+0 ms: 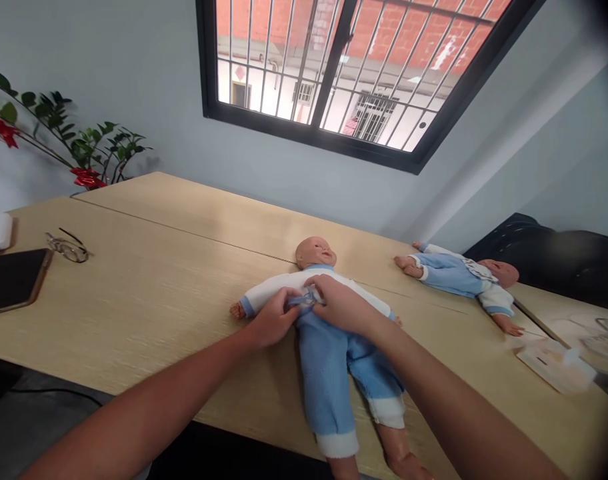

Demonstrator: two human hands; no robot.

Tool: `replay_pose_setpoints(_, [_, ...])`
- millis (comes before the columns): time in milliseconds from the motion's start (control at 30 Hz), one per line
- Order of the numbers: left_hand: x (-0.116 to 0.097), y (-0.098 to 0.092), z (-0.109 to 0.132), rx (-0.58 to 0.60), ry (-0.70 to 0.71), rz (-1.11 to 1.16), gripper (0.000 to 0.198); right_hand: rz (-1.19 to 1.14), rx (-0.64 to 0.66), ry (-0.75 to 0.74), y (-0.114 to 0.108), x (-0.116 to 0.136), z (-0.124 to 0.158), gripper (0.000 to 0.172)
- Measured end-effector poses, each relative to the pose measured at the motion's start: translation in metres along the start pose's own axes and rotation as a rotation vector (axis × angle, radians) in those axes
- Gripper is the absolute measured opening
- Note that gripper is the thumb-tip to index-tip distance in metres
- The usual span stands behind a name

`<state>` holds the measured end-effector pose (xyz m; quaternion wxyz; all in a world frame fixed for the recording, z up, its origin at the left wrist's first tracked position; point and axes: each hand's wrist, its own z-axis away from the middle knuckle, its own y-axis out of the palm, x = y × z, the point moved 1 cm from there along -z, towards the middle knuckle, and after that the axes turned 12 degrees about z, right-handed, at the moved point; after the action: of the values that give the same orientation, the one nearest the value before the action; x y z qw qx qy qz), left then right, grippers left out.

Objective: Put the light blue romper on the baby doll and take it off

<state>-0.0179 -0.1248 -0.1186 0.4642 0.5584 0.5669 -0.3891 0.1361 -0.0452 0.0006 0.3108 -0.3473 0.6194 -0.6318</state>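
A baby doll [325,360] lies on its back on the table, dressed in a white top with light-blue trim and blue trousers. Its head is toward the window and its feet reach the near edge. At its chest, my left hand [275,319] is closed on one side of a small light-blue and white piece of cloth [304,299], perhaps a bow or strap of the outfit. My right hand [341,305] pinches the other side, its fingers bent and partly hiding the cloth. Both hands rest close together over the doll's front.
The wooden table [149,267] carries a second doll [449,270] in similar clothes at the right, near a black chair [559,260]. A pale packet [557,363] lies at the right. Eyeglasses [69,248] and a dark tablet or phone [17,280] lie left. A plant [91,147] stands behind.
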Motion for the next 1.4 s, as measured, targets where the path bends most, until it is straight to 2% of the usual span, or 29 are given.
replay_pose_setpoints(133, [0.003, 0.001, -0.001, -0.080, 0.032, -0.180, 0.017, -0.053, -0.030, -0.023, -0.002, -0.005, 0.009, 0.049])
replay_pose_setpoints(333, [0.003, -0.004, -0.008, -0.200, 0.071, -0.236, 0.021, -0.127, -0.029, 0.057, -0.001, -0.007, 0.023, 0.046])
replay_pose_setpoints(467, [-0.003, -0.008, -0.008, -0.167, 0.100, -0.184, 0.019, -0.243, -0.074, 0.116, 0.000, -0.013, 0.021, 0.038])
replay_pose_setpoints(633, [-0.006, -0.011, -0.006, -0.044, -0.005, -0.032, 0.020, -0.437, -0.069, 0.175, 0.005, -0.021, 0.010, 0.023])
replay_pose_setpoints(767, [-0.010, -0.012, -0.004, 0.043, -0.022, -0.026, 0.025, -0.668, -0.183, 0.278, 0.015, -0.025, 0.004, 0.028])
replay_pose_setpoints(833, [-0.010, -0.013, -0.004, 0.023, -0.002, -0.038, 0.021, -0.775, -0.238, 0.305, 0.021, -0.026, 0.004, 0.030])
replay_pose_setpoints(933, [-0.010, -0.014, -0.004, -0.088, 0.108, -0.143, 0.007, -0.865, -0.248, 0.303, 0.023, -0.025, 0.006, 0.028])
replay_pose_setpoints(967, [-0.010, -0.014, -0.004, -0.139, 0.169, -0.195, 0.004, -0.866, -0.238, 0.297, 0.022, -0.025, 0.008, 0.028])
replay_pose_setpoints(1033, [-0.011, -0.013, -0.004, -0.222, 0.299, -0.290, 0.010, -0.816, -0.207, 0.272, 0.018, -0.023, 0.012, 0.030])
replay_pose_setpoints(1167, [-0.013, -0.012, -0.003, -0.271, 0.456, -0.414, 0.021, -0.554, -0.132, 0.166, 0.010, -0.018, 0.019, 0.037])
replay_pose_setpoints(1267, [-0.014, -0.011, -0.003, -0.243, 0.452, -0.429, 0.024, -0.425, -0.128, 0.135, 0.012, -0.016, 0.022, 0.028])
replay_pose_setpoints(1333, [-0.014, -0.010, -0.003, -0.165, 0.390, -0.388, 0.023, -0.452, -0.156, 0.130, 0.014, -0.017, 0.022, 0.020])
replay_pose_setpoints(1400, [-0.014, -0.010, -0.003, -0.056, 0.282, -0.266, 0.020, -0.506, -0.199, 0.110, 0.016, -0.018, 0.021, 0.019])
